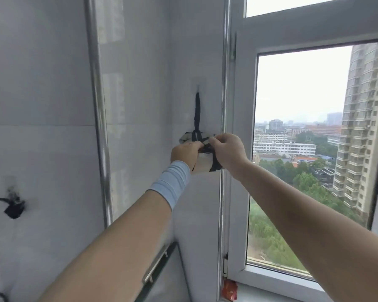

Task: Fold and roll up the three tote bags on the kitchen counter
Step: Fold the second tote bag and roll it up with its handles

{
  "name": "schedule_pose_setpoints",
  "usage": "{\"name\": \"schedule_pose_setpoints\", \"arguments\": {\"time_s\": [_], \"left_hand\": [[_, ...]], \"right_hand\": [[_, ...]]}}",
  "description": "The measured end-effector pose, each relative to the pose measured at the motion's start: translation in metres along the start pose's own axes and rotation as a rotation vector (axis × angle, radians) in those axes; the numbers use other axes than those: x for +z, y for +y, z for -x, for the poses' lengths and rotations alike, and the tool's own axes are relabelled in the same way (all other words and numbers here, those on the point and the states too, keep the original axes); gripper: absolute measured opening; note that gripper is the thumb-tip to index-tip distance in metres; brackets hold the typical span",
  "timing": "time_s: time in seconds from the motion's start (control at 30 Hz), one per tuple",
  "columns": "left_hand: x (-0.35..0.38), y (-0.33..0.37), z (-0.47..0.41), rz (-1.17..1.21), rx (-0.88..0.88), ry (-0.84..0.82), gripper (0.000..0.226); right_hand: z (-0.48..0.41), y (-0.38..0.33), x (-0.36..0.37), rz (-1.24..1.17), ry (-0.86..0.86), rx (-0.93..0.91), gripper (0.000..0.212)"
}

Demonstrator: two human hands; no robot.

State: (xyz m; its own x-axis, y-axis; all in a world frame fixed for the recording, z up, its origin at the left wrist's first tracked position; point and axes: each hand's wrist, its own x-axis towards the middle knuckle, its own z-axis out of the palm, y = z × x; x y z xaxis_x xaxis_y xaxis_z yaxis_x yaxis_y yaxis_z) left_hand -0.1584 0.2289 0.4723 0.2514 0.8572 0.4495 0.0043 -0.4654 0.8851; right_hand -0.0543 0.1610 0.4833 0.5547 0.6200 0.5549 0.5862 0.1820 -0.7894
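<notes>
Under the tiled wall's (140, 105) hook (198, 86), a rolled tote bag (203, 164) is gripped by curled fingers (214, 140) of left hand (184, 152) and right hand (227, 150); axis unclear.

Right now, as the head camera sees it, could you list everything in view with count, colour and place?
rolled tote bag: one, cream with a black strap, held between both hands
hanging tote bag: one, pale, hung by a black loop from the hook
hook: one, pale, on the wall
pipe: one, silver, upright, left of the hook
plug with cable: one, black, low at left
bar handle: one, silver, bottom centre
packet: one, red, below the window
window: one, white frame, at right
wrist sleeve: one, light blue, left wrist
left hand: one, grips the rolled tote bag
right hand: one, pinches its strap
</notes>
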Motion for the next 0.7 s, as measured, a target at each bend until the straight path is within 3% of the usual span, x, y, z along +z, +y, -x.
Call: {"name": "schedule_pose_setpoints", "arguments": {"time_s": [0.13, 0.2, 0.3, 0.7], "left_hand": [[-0.006, 0.034, -0.036, -0.015, 0.055, 0.151, 0.016], [-0.007, 0.049, -0.058, -0.033, 0.140, 0.197, 0.004], [-0.008, 0.063, -0.081, -0.111, 0.275, 0.223, 0.009], [0.003, 0.077, -0.153, -0.246, 0.308, 0.158, 0.024]], "right_hand": [[-0.039, -0.032, 0.001, -0.034, 0.125, -0.085, 0.013], [-0.063, -0.046, 0.003, -0.037, 0.155, -0.098, 0.014], [-0.086, -0.060, 0.004, -0.040, 0.185, -0.096, 0.017], [-0.154, -0.073, 0.021, 0.042, 0.188, -0.094, 0.023]]}}
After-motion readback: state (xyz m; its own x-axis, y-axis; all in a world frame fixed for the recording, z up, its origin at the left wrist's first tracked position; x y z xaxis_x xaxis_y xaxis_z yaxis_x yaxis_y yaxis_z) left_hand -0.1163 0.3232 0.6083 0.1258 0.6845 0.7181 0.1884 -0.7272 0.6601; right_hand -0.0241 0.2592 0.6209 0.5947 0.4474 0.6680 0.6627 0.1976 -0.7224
